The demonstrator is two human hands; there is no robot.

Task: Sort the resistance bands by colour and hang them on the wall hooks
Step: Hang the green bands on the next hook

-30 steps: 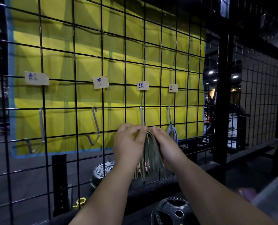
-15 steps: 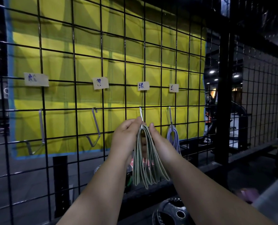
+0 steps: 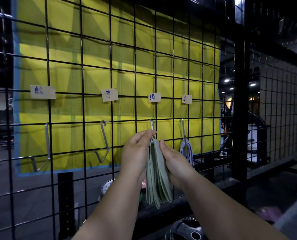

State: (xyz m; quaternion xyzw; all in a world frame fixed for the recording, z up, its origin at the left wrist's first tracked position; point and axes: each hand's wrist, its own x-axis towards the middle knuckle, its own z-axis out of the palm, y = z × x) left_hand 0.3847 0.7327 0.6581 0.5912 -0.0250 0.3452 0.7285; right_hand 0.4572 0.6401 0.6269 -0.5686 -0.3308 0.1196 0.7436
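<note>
Both hands up at the wire grid point(image 3: 82, 66), holding one bundle of green bands point(image 3: 157, 179) between them. Left hand point(image 3: 137, 151) pinches the top of the bundle with thumb and fingertips, right at the lower end of a metal hook point(image 3: 152, 126) that rises just above the knuckles. Whether the loops sit on the hook's tip or just beside it I cannot tell, the fingers cover it. Right hand point(image 3: 177, 163) grips the bundle from the other side, thumb pressed near the top, fingers curled behind the bands. The bands hang straight down between the two wrists, loose ends below the palms. Just right of the right hand, a pale blue-lilac set of bands point(image 3: 187, 151) hangs on the next hook point(image 3: 183, 129). Left of the left hand are two bare hooks, the near one point(image 3: 104, 141) and the far one point(image 3: 48, 144). A paper label point(image 3: 154, 97) sits above the hands with green writing, and three more labels are in the same row. Yellow cloth point(image 3: 95, 49) hangs behind the grid. Below the forearms sits a dark weight plate point(image 3: 187, 231), with something pink and blurred point(image 3: 270, 212) down by the right arm.
</note>
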